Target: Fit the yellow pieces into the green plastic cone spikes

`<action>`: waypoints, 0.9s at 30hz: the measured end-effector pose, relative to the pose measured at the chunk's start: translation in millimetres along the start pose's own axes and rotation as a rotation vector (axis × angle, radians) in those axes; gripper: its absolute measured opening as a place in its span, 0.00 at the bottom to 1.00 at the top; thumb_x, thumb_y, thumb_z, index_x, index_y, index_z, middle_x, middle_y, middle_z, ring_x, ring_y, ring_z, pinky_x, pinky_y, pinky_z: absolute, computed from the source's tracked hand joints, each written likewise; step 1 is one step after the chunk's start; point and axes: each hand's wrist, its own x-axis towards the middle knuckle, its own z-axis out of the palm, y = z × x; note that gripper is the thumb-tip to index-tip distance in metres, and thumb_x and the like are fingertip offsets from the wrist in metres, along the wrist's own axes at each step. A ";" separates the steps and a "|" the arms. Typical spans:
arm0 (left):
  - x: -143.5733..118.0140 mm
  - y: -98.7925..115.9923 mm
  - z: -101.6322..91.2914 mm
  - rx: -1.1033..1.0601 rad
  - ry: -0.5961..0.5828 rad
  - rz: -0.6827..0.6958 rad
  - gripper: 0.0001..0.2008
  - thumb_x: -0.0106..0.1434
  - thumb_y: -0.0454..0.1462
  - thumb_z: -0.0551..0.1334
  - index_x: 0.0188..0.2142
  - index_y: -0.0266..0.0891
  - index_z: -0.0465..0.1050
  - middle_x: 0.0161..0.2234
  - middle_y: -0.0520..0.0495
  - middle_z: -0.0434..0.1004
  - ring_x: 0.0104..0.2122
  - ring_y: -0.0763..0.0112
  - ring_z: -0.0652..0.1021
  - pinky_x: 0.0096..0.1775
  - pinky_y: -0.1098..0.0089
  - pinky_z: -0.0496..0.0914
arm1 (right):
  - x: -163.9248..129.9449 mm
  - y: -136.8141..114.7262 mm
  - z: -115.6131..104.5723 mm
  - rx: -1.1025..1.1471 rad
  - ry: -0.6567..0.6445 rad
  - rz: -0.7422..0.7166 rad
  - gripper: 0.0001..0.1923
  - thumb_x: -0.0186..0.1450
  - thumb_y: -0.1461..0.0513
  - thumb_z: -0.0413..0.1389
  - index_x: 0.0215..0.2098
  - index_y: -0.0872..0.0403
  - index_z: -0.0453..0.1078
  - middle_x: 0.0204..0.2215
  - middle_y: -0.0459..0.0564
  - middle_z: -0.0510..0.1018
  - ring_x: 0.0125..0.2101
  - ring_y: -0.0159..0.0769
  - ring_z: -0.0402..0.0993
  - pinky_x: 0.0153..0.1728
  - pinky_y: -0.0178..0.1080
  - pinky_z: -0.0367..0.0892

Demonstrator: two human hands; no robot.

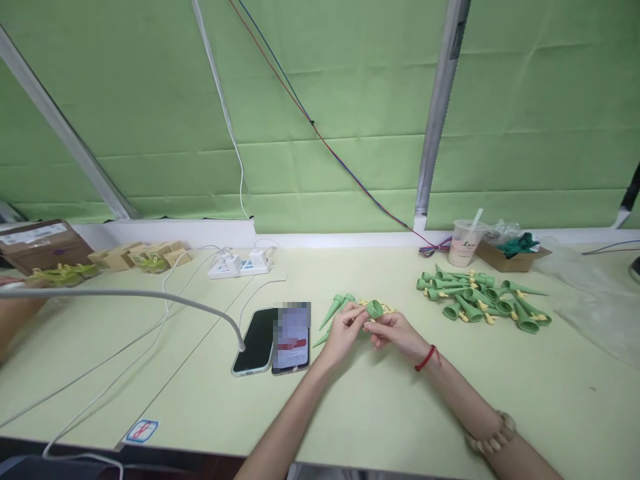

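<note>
My left hand (347, 328) is closed on a green plastic cone (375, 309), its round open end facing up toward me. My right hand (395, 331) meets it from the other side, thumb and fingers pinched together by the cone's rim; a small yellow piece seems to be between them, mostly hidden. Just behind my hands lie several small yellow pieces (385, 306). Beside my left hand, more green cones (333, 310) rest on the table. To the right is a heap of green cones with yellow pieces on them (470, 297).
Left of my hands lie two phones, one dark (256, 341) and one lit (291, 340). A power strip (241, 267) with white cables stands behind. At the back right are a drink cup (465, 244) and a small cardboard box (510, 259). Another person's arm (20, 310) shows far left.
</note>
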 end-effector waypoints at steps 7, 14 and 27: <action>2.8 -7.1 5.1 0.066 0.139 -0.020 0.14 0.58 0.43 0.57 0.25 0.36 0.73 0.28 0.49 0.63 0.30 0.72 0.65 0.33 0.71 0.60 | 5.0 2.9 0.0 -0.381 0.307 -0.173 0.14 0.49 0.58 0.59 0.14 0.55 0.60 0.12 0.42 0.66 0.16 0.27 0.63 0.20 0.32 0.62; 6.1 -4.0 -3.7 -0.074 0.052 -0.007 0.22 0.58 0.49 0.55 0.16 0.35 0.63 0.21 0.52 0.56 0.26 0.76 0.60 0.29 0.73 0.57 | 4.1 2.0 -8.5 0.419 -0.134 0.101 0.13 0.55 0.55 0.58 0.30 0.57 0.69 0.24 0.45 0.72 0.21 0.24 0.69 0.25 0.32 0.72; -0.2 -15.3 5.9 0.218 0.247 -0.036 0.10 0.58 0.39 0.57 0.30 0.37 0.77 0.29 0.48 0.66 0.31 0.72 0.69 0.36 0.70 0.61 | 1.2 11.2 5.5 -0.277 0.409 -0.335 0.14 0.51 0.55 0.61 0.18 0.54 0.64 0.21 0.46 0.69 0.25 0.31 0.65 0.28 0.36 0.70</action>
